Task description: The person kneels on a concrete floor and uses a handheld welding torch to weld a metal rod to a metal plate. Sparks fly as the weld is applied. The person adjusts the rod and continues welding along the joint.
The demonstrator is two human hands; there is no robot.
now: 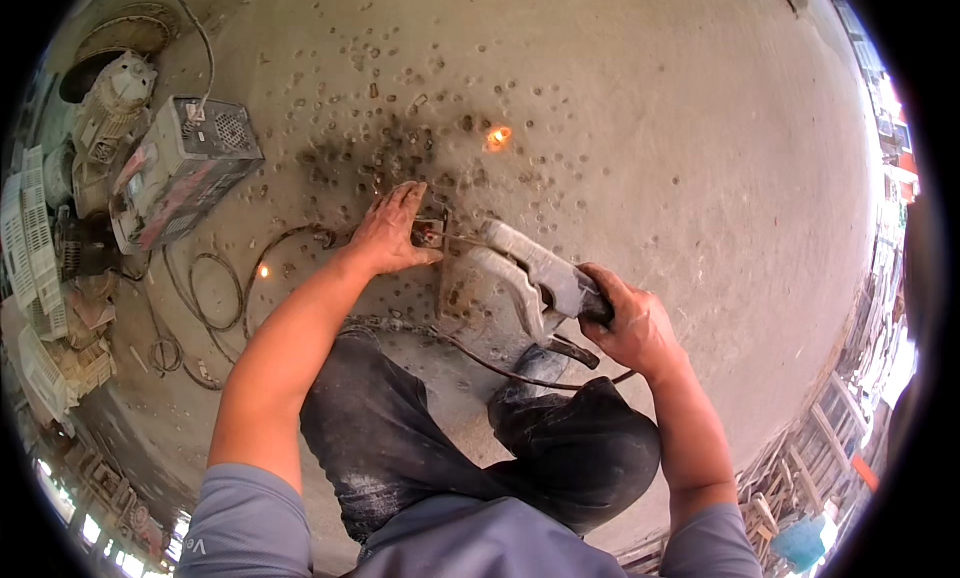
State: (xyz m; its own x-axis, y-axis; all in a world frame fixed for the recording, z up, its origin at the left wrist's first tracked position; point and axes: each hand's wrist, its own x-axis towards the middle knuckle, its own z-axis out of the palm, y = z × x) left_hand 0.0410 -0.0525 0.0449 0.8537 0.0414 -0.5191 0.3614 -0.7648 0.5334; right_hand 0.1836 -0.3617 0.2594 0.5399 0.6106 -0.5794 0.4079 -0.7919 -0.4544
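My right hand is wrapped around the black handle of a grey welding electrode holder. A thin rod reaches left from the holder's jaws to a small metal piece on the floor. My left hand is beside that piece, fingers stretched and thumb apart. Whether its fingertips touch the metal, I cannot tell. A narrow rusty metal frame or plate lies just below. From the holder's rear, a dark cable runs across between my legs.
A boxy welding machine stands at the left, near a motor-like unit and white plastic crates. Cables coil beside it. An orange glowing spot lies on the pitted concrete floor, with a smaller glowing spot near my left forearm.
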